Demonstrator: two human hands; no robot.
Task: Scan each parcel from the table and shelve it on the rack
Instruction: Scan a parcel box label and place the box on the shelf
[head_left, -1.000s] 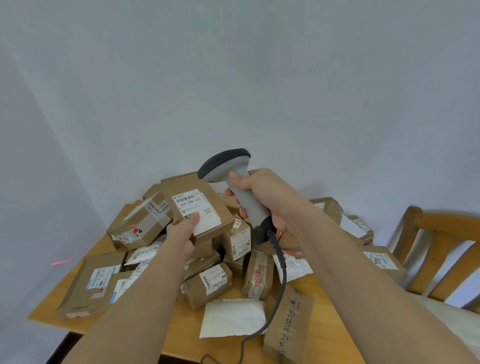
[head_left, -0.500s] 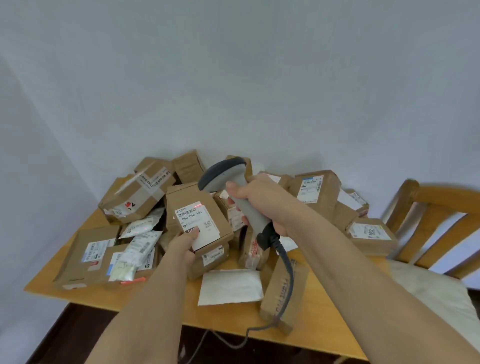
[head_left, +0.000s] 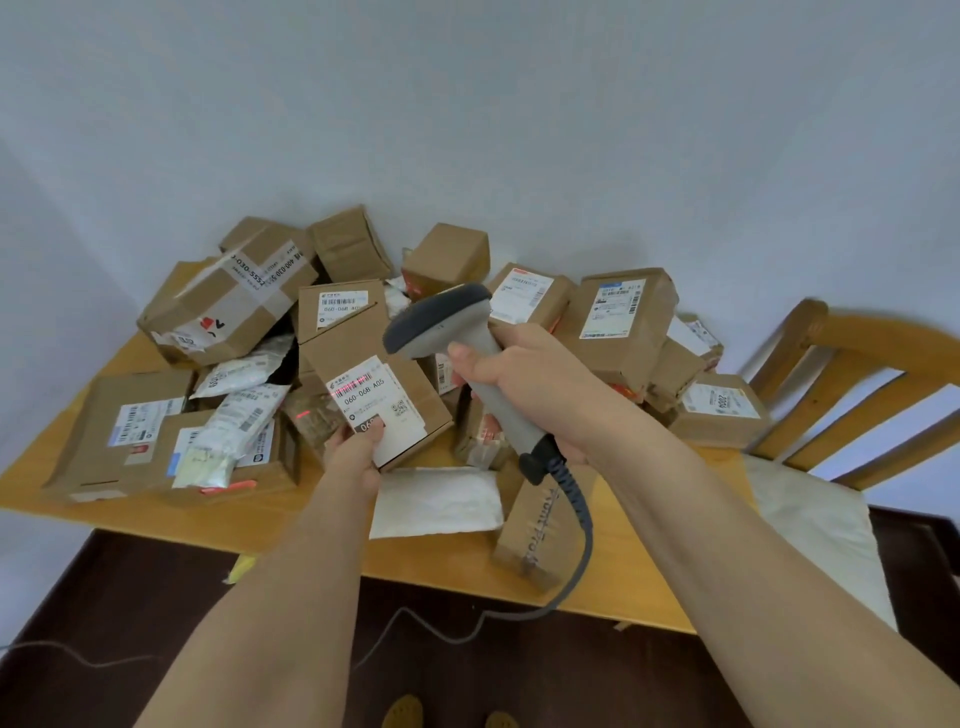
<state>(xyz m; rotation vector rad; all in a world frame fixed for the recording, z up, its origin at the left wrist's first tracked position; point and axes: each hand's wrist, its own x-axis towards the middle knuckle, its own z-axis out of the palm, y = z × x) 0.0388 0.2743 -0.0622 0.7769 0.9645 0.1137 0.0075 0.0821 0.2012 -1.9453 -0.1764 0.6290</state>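
Parcels (head_left: 626, 317): perhaps twenty; one scanner (head_left: 470, 358).

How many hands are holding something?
2: the left hand holds a box over the table; the right hand grips the scanner beside it.

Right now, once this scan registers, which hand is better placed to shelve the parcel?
Left. The left hand already grips the parcel, red scan line on its label. The right hand is busy holding the scanner. The rack isn't visible.
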